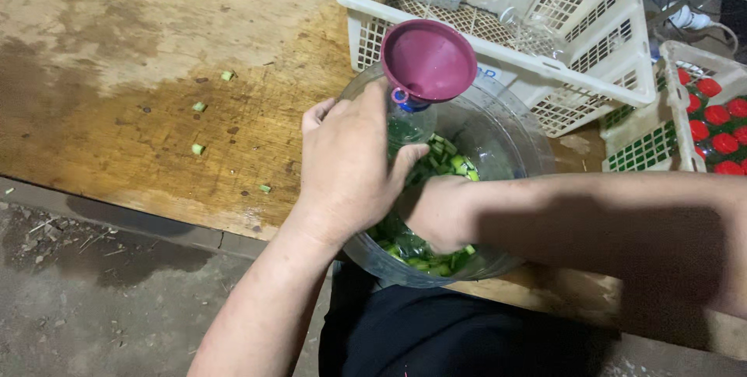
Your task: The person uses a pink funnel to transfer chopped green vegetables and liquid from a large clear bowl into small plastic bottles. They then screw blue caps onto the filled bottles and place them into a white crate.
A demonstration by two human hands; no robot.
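You are steadying a clear plastic bottle (410, 124) with a maroon funnel (429, 59) seated in its neck, standing inside a large clear tub (510, 140) of chopped green vegetable pieces (447, 161) at the near edge of the wet wooden table (156, 73). The likeliest trouble is that funnel: it is leaning toward the far left, so a nudge from your wrist could be tipping it off and scattering pieces, as the stray bits (199, 106) lying on the table to the left suggest. The tub is also overhanging the near edge above your lap, so pressing down inside it could be rocking it toward you. Your left hand (346, 163) is wrapping around the bottle, fingers curled most of the way closed against its side, thumb (405, 161) pointing right. Your right hand (436, 210) is reaching down into the tub among the pieces; its fingers are hidden behind the left hand and the greens, so I cannot tell how far they are closing or whether they are holding anything. A white basket (591, 42) is sitting just beyond, and a crate of red caps (712, 124) is lying far right.
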